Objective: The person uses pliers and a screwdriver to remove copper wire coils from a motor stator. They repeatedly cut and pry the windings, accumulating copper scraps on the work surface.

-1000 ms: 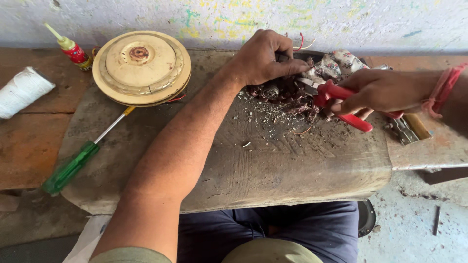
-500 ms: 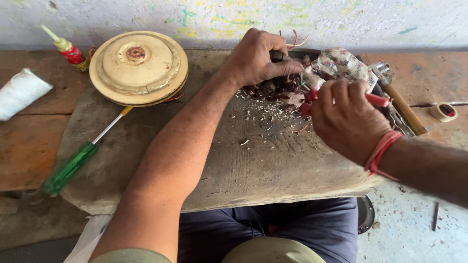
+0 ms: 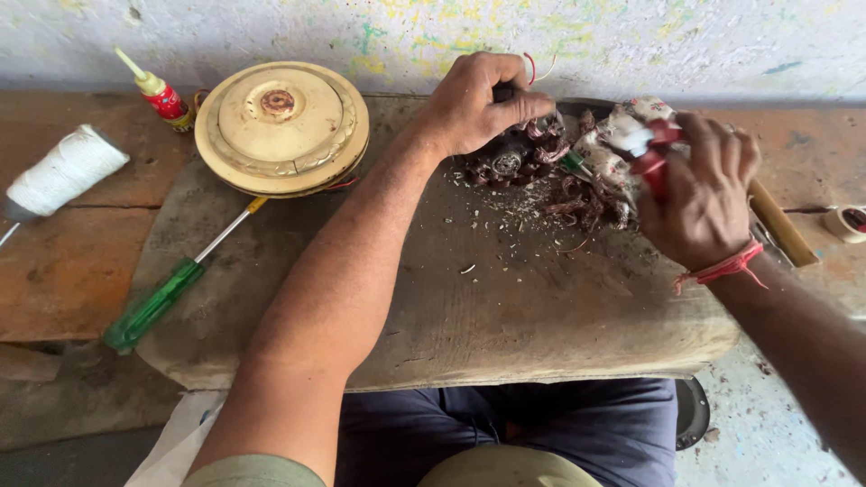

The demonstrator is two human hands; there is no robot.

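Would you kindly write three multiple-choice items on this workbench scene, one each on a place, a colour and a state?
1. Where does the green-handled screwdriver lie?
A. left of the person's forearm
B. under the right hand
C. on the round lid

2. What colour is the thread band on the right wrist?
A. blue
B. red
C. white

3. What is the left hand doing?
A. lying open on the board
B. lifting the glue bottle
C. gripping the dark wound coil part

Answers: 1 A, it lies on the worn wooden board below the round cream metal cover. 2 B, the band shows red. 3 C, its fingers curl over the part while the right hand grips a red-handled tool.
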